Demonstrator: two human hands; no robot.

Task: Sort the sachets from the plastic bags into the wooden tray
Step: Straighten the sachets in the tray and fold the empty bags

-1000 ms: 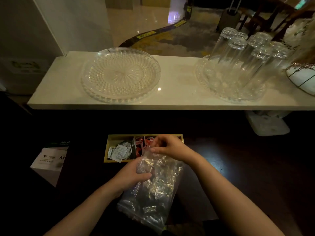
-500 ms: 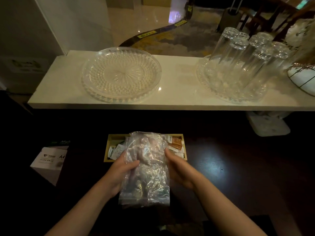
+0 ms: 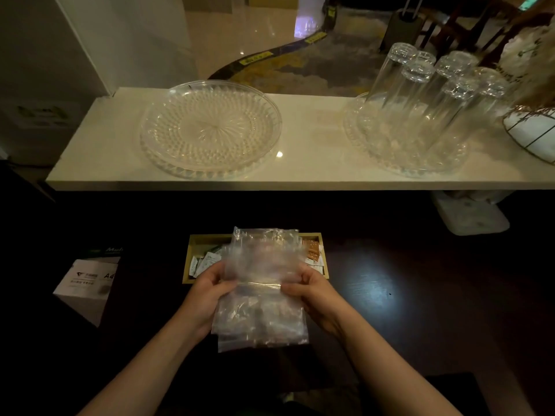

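Observation:
I hold a stack of clear plastic bags (image 3: 261,292) upright over the dark table, in front of the wooden tray (image 3: 207,239). My left hand (image 3: 207,292) grips the stack's left edge and my right hand (image 3: 312,292) grips its right edge. The bags look flat and see-through; I cannot tell whether anything is inside. The tray holds white sachets (image 3: 204,261) on its left side and brown sachets (image 3: 312,249) on its right. The bags hide the tray's middle.
A white shelf (image 3: 309,163) runs across behind the tray, bearing an empty glass plate (image 3: 210,127) and a glass plate of upturned tumblers (image 3: 420,100). A white A4 paper box (image 3: 87,283) sits at the left. A wire vase (image 3: 531,130) stands far right.
The crumpled bags have been flattened and squared into a stack. My right hand left the bag's top and now grips the right edge; both hands moved to the sides.

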